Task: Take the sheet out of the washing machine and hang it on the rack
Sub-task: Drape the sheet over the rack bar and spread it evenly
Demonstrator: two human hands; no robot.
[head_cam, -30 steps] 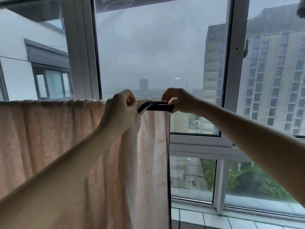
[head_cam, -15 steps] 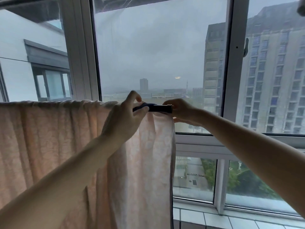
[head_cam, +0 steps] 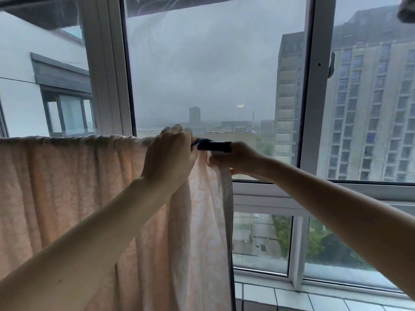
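Observation:
A pale pink patterned sheet (head_cam: 67, 189) hangs draped over a horizontal rack bar, whose dark end (head_cam: 214, 145) sticks out bare at the right. My left hand (head_cam: 170, 156) grips the bunched top of the sheet on the bar, just left of that bare end. My right hand (head_cam: 233, 157) holds the sheet's right edge just under the end of the bar, fingers curled on the cloth. The sheet's right hem (head_cam: 226, 221) falls straight down below it.
A large window with white frames (head_cam: 314, 90) stands right behind the rack. A window handle (head_cam: 331, 65) is on the right frame. A white tiled sill (head_cam: 292, 297) runs along the bottom right. Tall buildings show outside.
My left hand has curled down onto the sheet's top edge. My right hand has dropped from the bar's end to the cloth below it, and the sheet's edge sits further right.

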